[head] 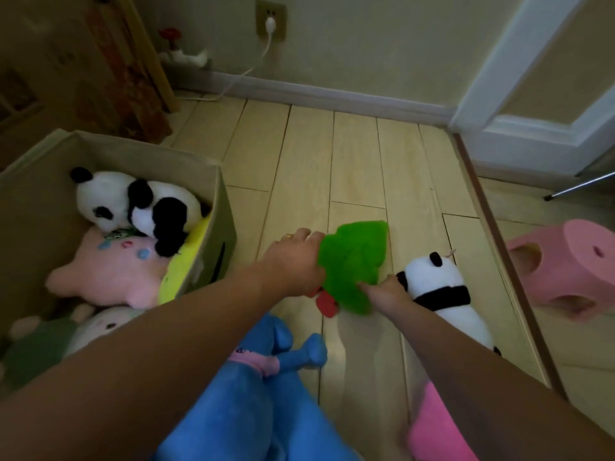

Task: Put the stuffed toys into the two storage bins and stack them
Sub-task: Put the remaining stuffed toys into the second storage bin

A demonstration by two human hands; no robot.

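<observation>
Left hand (pixel 296 261) and right hand (pixel 387 289) both grip the green stuffed toy (pixel 352 261) right of the storage bin (pixel 213 207), probably lifting it toward that bin.

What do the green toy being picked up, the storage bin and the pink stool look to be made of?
Green stuffed toy: soft fuzzy plush; its edges look furry and it folds under both hands.
Storage bin: probably fabric-covered board; matte beige, thin straight walls, crisp corners.
Pink stool: likely moulded plastic; smooth, uniform colour, rounded cut-out holes.
</observation>
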